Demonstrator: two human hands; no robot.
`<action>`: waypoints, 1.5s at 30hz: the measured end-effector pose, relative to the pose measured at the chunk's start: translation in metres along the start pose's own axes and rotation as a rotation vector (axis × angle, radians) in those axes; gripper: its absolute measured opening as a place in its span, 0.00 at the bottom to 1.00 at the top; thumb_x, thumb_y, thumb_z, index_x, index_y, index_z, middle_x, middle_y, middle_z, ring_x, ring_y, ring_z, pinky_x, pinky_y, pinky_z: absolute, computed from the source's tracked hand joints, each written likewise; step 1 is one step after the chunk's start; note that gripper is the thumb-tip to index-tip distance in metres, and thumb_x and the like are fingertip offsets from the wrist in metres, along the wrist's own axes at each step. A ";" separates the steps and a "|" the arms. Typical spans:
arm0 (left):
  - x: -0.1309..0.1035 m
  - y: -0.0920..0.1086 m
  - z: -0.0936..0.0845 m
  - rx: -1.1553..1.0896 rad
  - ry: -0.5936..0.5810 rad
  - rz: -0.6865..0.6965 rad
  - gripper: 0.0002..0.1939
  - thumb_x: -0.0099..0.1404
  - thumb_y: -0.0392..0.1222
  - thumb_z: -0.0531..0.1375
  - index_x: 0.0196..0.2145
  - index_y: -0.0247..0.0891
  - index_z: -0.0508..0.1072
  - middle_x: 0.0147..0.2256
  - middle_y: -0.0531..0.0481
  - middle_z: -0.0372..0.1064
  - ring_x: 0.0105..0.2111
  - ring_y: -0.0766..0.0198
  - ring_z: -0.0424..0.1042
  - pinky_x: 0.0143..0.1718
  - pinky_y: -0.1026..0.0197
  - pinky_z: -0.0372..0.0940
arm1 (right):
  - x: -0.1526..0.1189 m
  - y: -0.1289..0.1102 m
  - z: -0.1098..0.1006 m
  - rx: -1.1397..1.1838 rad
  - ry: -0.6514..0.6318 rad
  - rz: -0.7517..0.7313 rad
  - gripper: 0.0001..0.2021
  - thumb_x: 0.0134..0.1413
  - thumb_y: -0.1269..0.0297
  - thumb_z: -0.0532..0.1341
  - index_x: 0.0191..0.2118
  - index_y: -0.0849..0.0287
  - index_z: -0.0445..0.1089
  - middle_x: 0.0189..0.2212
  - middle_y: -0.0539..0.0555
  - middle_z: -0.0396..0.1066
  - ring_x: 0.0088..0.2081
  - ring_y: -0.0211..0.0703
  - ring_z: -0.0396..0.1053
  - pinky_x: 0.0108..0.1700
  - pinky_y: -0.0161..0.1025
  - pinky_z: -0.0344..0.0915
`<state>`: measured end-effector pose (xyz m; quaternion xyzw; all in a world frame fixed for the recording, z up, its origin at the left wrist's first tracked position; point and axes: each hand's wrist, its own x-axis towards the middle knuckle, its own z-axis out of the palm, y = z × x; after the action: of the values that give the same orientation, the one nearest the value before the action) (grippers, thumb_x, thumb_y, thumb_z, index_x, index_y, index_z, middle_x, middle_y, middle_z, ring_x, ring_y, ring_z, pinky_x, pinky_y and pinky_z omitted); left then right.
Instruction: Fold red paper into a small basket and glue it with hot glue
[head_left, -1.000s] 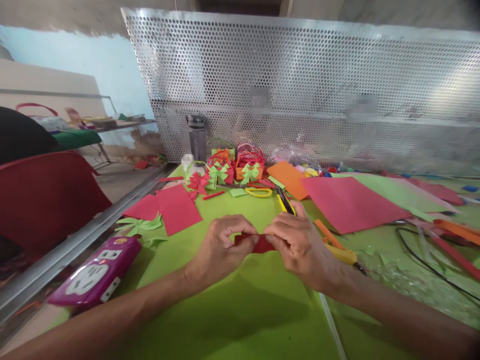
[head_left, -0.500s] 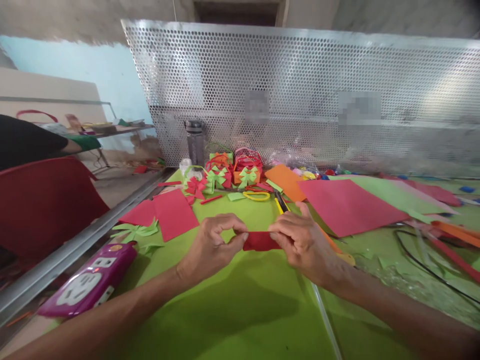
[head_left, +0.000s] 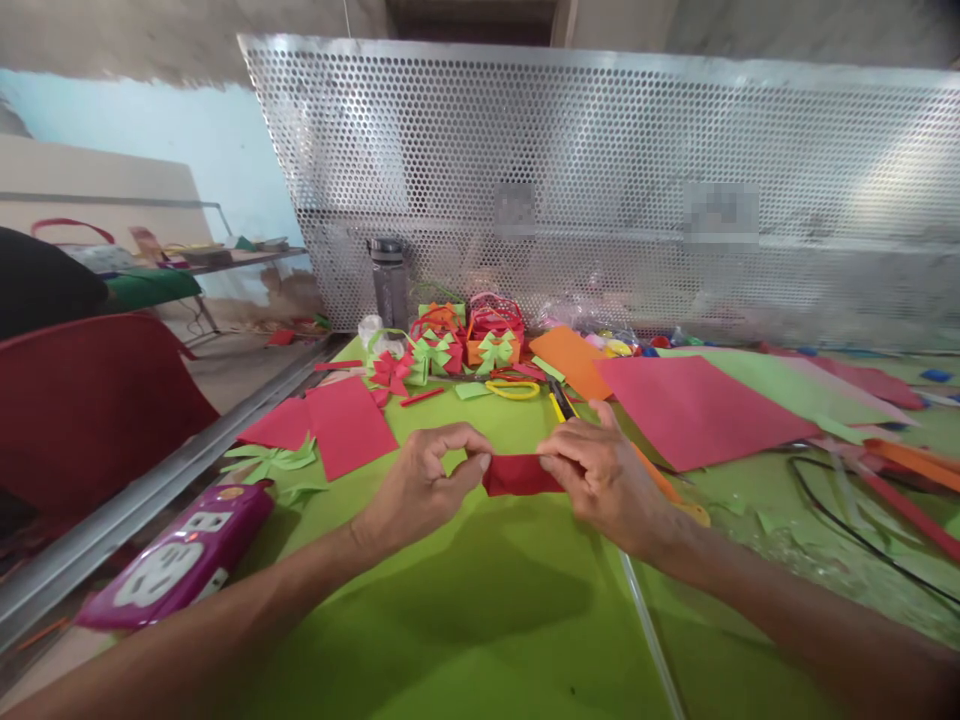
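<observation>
Between my hands, above the green table surface (head_left: 465, 640), stretches a small red folded strip (head_left: 521, 475) that looks like paper or craft foam. My left hand (head_left: 435, 480) pinches its left end between thumb and forefinger. At the right end, my right hand (head_left: 600, 480) grips it with thumb and fingers, which cover that edge. Just beyond my right hand lies a yellow and black cutter (head_left: 559, 400), partly hidden. Scissors with yellow handles (head_left: 513, 390) rest a little farther back.
Red sheets (head_left: 352, 425) and a purple case (head_left: 180, 560) lie left. Small bags with bows (head_left: 495, 340) and a bottle (head_left: 389, 280) stand by the perforated metal panel (head_left: 600, 160). At right are a large red sheet (head_left: 705, 410) and a black cable (head_left: 847, 535). Someone's dark sleeve (head_left: 45, 285) shows far left.
The red strip has tilted slightly, showing a fold line along its length. Both hands keep their pinch in nearly the same place. The other person's arm at far left has drawn back leftward.
</observation>
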<state>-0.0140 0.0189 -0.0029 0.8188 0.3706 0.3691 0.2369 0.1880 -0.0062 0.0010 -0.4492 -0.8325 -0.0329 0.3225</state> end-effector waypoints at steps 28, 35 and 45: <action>0.000 -0.003 0.005 -0.032 0.135 0.168 0.04 0.56 0.31 0.58 0.28 0.36 0.73 0.35 0.47 0.73 0.36 0.65 0.72 0.37 0.64 0.65 | -0.002 -0.001 0.000 -0.024 0.040 -0.072 0.10 0.55 0.72 0.54 0.24 0.60 0.67 0.20 0.48 0.65 0.26 0.35 0.61 0.51 0.46 0.43; 0.000 -0.003 0.007 -0.030 0.129 0.146 0.05 0.56 0.31 0.58 0.27 0.35 0.73 0.35 0.48 0.73 0.35 0.66 0.72 0.37 0.65 0.65 | -0.002 -0.001 0.001 -0.020 0.031 -0.054 0.10 0.54 0.73 0.54 0.24 0.60 0.67 0.21 0.48 0.66 0.26 0.34 0.61 0.50 0.45 0.44; -0.001 0.001 0.004 -0.053 0.112 0.113 0.06 0.57 0.31 0.56 0.28 0.35 0.74 0.36 0.47 0.73 0.36 0.65 0.72 0.38 0.64 0.65 | -0.003 -0.001 0.001 -0.022 0.031 -0.056 0.11 0.55 0.71 0.53 0.24 0.60 0.66 0.20 0.48 0.65 0.25 0.35 0.61 0.51 0.46 0.45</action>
<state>-0.0113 0.0167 -0.0047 0.8098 0.3268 0.4366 0.2161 0.1879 -0.0080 -0.0014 -0.4285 -0.8394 -0.0579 0.3293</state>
